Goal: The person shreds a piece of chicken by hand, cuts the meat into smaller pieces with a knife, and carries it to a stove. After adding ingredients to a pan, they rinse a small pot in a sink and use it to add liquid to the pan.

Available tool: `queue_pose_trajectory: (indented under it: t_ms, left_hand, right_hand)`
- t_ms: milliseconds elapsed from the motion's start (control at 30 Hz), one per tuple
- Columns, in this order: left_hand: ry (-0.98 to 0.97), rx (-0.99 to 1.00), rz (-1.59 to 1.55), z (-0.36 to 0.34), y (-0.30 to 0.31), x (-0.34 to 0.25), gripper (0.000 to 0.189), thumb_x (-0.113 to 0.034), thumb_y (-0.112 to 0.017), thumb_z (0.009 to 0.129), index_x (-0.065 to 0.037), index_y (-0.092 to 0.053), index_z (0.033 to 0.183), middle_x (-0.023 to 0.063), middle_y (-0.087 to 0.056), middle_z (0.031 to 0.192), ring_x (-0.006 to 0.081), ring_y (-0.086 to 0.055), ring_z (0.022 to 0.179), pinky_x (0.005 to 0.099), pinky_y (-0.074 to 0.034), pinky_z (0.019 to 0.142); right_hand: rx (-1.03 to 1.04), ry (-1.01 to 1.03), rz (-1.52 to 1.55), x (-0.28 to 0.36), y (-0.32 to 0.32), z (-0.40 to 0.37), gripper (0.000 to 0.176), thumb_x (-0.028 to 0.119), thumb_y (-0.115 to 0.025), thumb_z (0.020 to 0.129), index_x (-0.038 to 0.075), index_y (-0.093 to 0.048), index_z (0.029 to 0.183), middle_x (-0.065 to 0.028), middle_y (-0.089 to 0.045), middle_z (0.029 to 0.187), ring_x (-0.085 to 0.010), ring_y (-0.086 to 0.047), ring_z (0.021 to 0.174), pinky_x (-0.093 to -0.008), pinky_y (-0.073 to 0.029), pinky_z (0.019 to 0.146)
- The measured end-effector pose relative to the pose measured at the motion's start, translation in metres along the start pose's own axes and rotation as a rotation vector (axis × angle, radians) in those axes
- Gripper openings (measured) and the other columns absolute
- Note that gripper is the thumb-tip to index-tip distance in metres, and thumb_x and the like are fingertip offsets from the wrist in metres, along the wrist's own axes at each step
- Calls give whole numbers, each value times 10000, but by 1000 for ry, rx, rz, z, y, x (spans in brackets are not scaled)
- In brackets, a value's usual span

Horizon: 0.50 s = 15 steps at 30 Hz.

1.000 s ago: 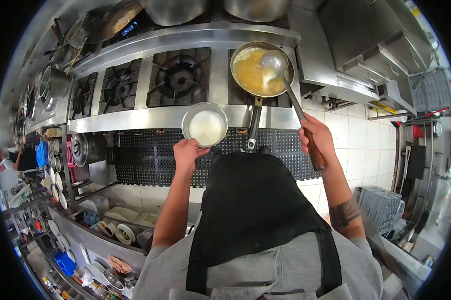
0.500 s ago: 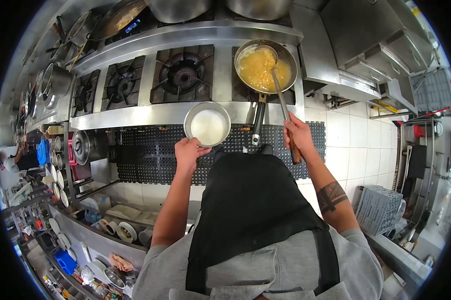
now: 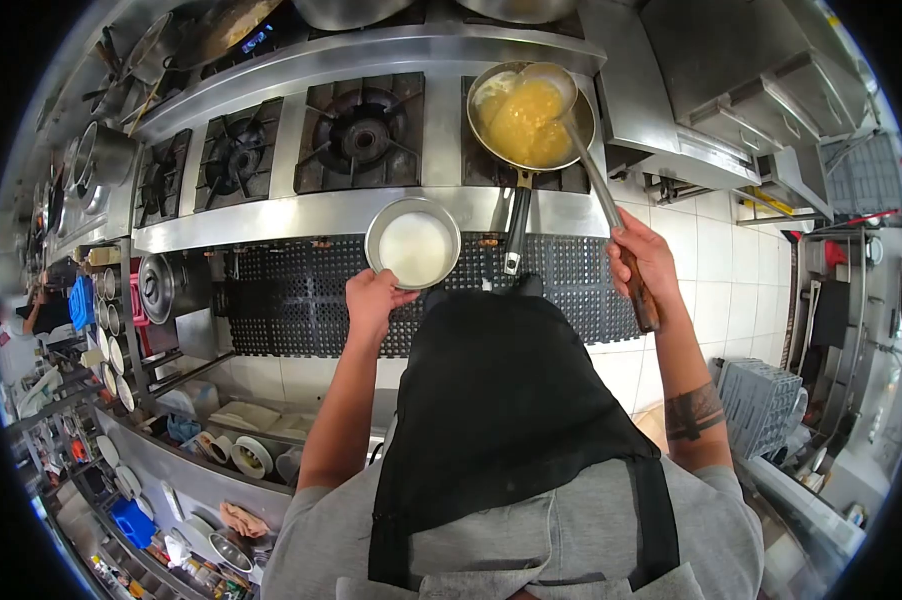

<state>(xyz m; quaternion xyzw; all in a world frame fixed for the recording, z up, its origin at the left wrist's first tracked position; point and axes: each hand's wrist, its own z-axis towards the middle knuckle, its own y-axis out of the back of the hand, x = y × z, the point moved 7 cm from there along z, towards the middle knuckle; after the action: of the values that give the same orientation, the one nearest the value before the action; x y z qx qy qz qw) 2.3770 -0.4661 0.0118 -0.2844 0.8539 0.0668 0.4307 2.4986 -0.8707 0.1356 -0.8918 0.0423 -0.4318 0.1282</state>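
Note:
My left hand [image 3: 376, 300] grips the near rim of a round metal bowl [image 3: 372, 247], held in front of the stove. White liquid [image 3: 415, 248] lies in the bowl. Closed around the wooden grip of a long-handled ladle [image 3: 593, 172] is my right hand [image 3: 643, 258]. The ladle's head [image 3: 551, 76] is over the far right side of a frying pan [image 3: 471, 128], tilted. A yellow, lumpy mixture [image 3: 529, 122] fills much of the pan. The pan's black handle [image 3: 517, 225] points toward me, untouched by either hand.
The pan sits on the right burner of a steel stove [image 3: 271, 222]. Several bare burner grates [image 3: 359, 145] run to its left. Large pots [image 3: 356, 12] stand along the back. A black rubber mat [image 3: 291, 300] covers the floor below. Steel drawers [image 3: 771, 110] are at the right.
My right hand has moved to the right, and the ladle's head has risen out of the mixture toward the pan's far right rim. My left hand still holds the bowl in nearly the same place.

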Motion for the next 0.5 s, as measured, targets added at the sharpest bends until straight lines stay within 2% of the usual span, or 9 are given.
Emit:
queue_pose_trajectory:
  t_ms: [133, 333, 400, 433, 500]
  left_hand:
    - [5, -5, 28, 0, 1, -5, 150, -10, -554, 904, 139, -574, 905, 221, -687, 897, 301, -744, 740, 398, -692, 687]
    - [-14, -4, 63, -2, -6, -37, 171, -9, -558, 921, 150, -602, 965, 225, -710, 914, 295, -755, 739, 380, -685, 673]
    - [-48, 0, 82, 1, -9, -49, 198, -13, -569, 932, 164, -614, 1009, 219, -721, 913, 287, -759, 749, 371, -681, 664]
    - [-60, -7, 113, 3, -12, -56, 221, -22, -584, 938, 174, -613, 1036, 220, -725, 915, 286, -763, 754, 368, -681, 663]
    - [-75, -42, 132, 4, -21, -71, 217, -24, -590, 937, 172, -610, 1029, 220, -726, 911, 286, -763, 749, 365, -681, 659]
  right_hand:
    - [-87, 89, -152, 16, 9, 7, 583, 97, -642, 1020, 61, -461, 1573, -41, -593, 746, -118, -528, 464, -310, -445, 364]
    - [-221, 115, -470, 18, 22, 21, 581, 114, -638, 1026, 145, -487, 1585, -2, -560, 705, -92, -520, 472, -288, -432, 384]
    - [-238, 188, -738, 17, 37, 31, 592, 122, -656, 1010, 162, -504, 1581, -8, -576, 697, -99, -506, 479, -293, -453, 446]
    - [-234, 185, -737, 17, 43, 35, 592, 122, -656, 1010, 162, -504, 1581, -8, -576, 697, -99, -506, 479, -293, -453, 446]
    - [-261, 171, -991, 20, 57, 47, 628, 166, -671, 983, 167, -490, 1584, -76, -628, 711, -148, -623, 550, -363, -535, 581]
